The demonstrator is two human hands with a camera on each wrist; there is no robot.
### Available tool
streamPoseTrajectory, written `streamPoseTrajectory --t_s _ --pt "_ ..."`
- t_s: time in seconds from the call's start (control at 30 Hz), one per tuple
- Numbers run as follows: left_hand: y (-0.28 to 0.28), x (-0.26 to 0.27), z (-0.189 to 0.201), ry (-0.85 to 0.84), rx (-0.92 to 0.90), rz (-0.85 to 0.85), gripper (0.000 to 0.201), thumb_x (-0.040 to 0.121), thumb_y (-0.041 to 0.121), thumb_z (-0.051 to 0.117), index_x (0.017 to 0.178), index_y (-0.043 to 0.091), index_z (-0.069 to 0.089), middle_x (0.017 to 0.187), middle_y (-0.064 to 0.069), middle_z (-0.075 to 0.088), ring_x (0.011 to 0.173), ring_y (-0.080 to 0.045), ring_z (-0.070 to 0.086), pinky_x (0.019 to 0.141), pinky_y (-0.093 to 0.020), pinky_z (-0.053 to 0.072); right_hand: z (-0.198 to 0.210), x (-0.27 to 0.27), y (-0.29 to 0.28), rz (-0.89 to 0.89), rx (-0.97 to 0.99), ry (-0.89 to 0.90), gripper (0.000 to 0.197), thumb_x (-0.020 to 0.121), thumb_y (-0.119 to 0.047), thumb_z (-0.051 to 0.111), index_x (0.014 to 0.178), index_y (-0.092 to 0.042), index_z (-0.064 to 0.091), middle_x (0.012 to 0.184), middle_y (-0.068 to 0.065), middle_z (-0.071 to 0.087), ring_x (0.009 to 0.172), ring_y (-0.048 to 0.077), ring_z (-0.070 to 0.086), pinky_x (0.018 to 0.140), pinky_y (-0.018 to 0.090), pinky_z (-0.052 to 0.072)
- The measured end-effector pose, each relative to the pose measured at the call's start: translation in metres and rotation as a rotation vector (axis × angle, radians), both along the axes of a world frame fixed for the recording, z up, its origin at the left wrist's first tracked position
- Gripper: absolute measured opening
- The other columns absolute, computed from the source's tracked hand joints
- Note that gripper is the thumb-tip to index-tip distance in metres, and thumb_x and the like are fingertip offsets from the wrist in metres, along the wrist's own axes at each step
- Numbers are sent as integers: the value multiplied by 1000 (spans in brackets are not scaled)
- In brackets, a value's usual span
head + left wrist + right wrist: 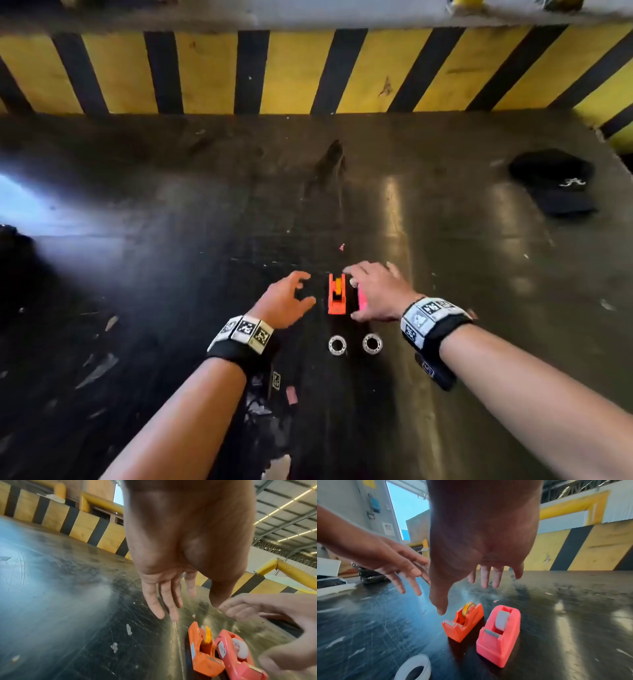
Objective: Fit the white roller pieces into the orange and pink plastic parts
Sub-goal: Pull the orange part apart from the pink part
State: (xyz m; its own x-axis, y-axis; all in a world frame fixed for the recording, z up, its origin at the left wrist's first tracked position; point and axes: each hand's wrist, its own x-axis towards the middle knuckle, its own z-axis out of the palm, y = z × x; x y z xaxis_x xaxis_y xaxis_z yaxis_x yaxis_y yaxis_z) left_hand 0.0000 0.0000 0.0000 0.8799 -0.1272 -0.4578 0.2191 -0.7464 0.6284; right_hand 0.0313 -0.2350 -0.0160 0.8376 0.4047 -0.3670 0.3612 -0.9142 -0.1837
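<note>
An orange dispenser-shaped part [336,294] stands on the dark tabletop with a yellowish roll seated in it. Right beside it is a pink part [362,298] holding a white roll; the right wrist view shows both, orange [464,623] and pink [500,635]. Two loose white rollers [337,345] [372,343] lie nearer me. My left hand [291,298] hovers just left of the orange part, fingers spread and empty. My right hand [373,291] hangs over the pink part with straight fingers, holding nothing and hiding most of it from the head view.
A black cap [555,181] lies at the back right. A yellow-and-black striped barrier [308,72] closes the far edge. A small pink scrap [342,246] sits beyond the parts. White boxes [327,566] stand off to the left.
</note>
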Motion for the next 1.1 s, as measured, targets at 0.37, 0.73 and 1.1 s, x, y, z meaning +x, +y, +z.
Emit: streamPoseTrajectory --t_s 0.37,0.73,1.1 --pt "-10 5 -36 67 -61 65 61 99 35 66 153 24 41 144 -7 59 106 -22 68 89 -28 49 -40 15 45 71 -208 -73 105 69 -58 82 155 -20 34 148 3 51 138 27 50 120 72 -1" --pt "-3 3 -20 218 -326 153 50 102 36 62 147 18 50 123 -8 74 105 -25 76 96 -44 62 -15 -31 25 12 472 26 107 68 -39 90 156 -17 33 145 3 35 124 23 51 95 34 54" --pt "-10 -2 0 212 -478 121 45 99 30 66 141 16 59 108 -8 77 94 -21 80 80 -28 65 -3 -55 12 -36 617 -97 106 70 -44 89 156 -18 34 147 2 42 133 19 47 103 31 48"
